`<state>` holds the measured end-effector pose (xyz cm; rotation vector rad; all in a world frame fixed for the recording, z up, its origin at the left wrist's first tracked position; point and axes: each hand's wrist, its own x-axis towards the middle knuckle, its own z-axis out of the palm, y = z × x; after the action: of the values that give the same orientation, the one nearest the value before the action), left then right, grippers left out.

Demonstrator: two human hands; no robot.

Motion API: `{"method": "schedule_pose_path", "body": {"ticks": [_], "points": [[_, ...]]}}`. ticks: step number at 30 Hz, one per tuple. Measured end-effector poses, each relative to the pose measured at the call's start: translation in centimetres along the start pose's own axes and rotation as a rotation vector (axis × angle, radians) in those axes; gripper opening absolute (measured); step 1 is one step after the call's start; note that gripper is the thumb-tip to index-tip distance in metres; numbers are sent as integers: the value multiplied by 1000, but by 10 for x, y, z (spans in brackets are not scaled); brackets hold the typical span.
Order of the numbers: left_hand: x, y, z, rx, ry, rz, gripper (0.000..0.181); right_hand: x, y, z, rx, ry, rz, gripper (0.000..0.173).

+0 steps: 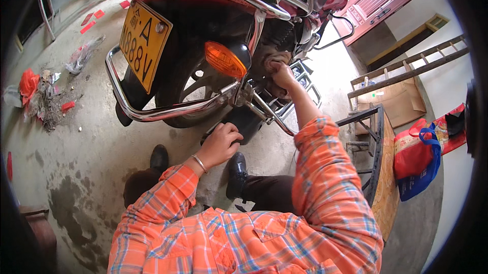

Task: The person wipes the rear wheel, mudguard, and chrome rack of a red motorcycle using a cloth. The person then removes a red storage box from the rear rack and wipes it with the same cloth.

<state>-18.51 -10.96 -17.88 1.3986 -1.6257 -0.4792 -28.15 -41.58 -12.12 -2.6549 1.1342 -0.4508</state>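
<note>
A red motorcycle (pixel 263 26) stands before me, its rear towards me. My right hand (pixel 284 75) reaches to its side and is closed on a brownish cloth (pixel 275 60), pressed against the dark parts behind the chrome frame. Lower down, my left hand (pixel 221 140) is at the end of the black muffler (pixel 244 123), its fingers bent and loosely spread; I see nothing held in it. The fingertips appear to touch the muffler. Between my hands are an orange turn signal (pixel 225 59), a coil spring (pixel 256 110) and the chrome rear bar (pixel 171 112).
A yellow licence plate (pixel 145 45) and the rear wheel (pixel 179 94) are to the left. Litter (pixel 44 98) lies on the concrete floor. On the right are a wooden ladder (pixel 408 66), a metal-framed wooden table (pixel 383 174) and red and blue bags (pixel 417 159).
</note>
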Motion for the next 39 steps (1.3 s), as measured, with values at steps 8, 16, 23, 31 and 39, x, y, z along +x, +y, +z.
{"method": "schedule_pose_path", "body": {"ticks": [8,16,23,31,39], "points": [[2,1,3,-8,-12,18,17,-11,-26,-21,-136,-340,-62,32],[1,-4,4,-4,-38,29,18,-82,-51,-49,204,-266,-128,11],[4,-3,24,-26,-88,116,25,-142,-57,-103,749,-218,222,27],[-12,-15,15,-8,-8,62,18,-73,-161,-121,1566,274,-74,42],[0,-17,14,-39,-128,140,28,-48,-143,-9,1324,495,-268,59]]}}
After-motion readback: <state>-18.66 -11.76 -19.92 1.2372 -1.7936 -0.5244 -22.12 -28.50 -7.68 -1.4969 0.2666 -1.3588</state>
